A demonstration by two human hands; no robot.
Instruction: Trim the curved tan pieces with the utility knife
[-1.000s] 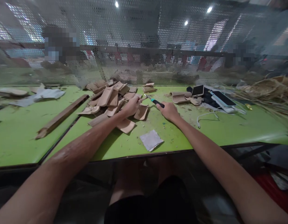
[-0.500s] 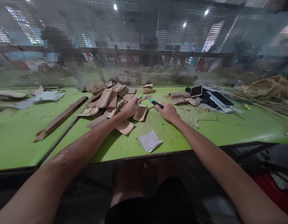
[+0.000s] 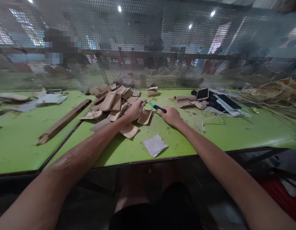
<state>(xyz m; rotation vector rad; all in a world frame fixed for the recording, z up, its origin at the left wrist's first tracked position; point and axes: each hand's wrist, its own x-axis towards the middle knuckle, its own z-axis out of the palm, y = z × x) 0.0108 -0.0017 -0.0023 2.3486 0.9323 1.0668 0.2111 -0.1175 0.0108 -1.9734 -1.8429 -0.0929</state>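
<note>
Over the green table my right hand [image 3: 171, 116] is closed around the black and teal handle of a carving tool [image 3: 158, 108]. Its thin metal blade points left, meeting or nearly meeting my left fingertips. My left hand [image 3: 136, 109] pinches a small, thin wooden piece [image 3: 149, 100], largely covered by the fingers. Curved, pale wooden pieces [image 3: 108, 101] lie heaped to the left of and beneath that hand. One more curved piece [image 3: 145, 117] rests just below its fingers. Nearer me lies a folded grey sandpaper square [image 3: 155, 145].
A long wooden strip [image 3: 64, 121] lies left, beside a table seam. At right are a phone [image 3: 228, 101], a second dark-screened device [image 3: 202, 94], a white cable [image 3: 213, 118] and dry fibres [image 3: 277, 91]. A perforated metal screen [image 3: 148, 41] stands behind, with blurred people beyond.
My right hand has moved slightly left, bringing the tool's blade closer to the left fingertips and along the small piece. My left hand stays about where it was.
</note>
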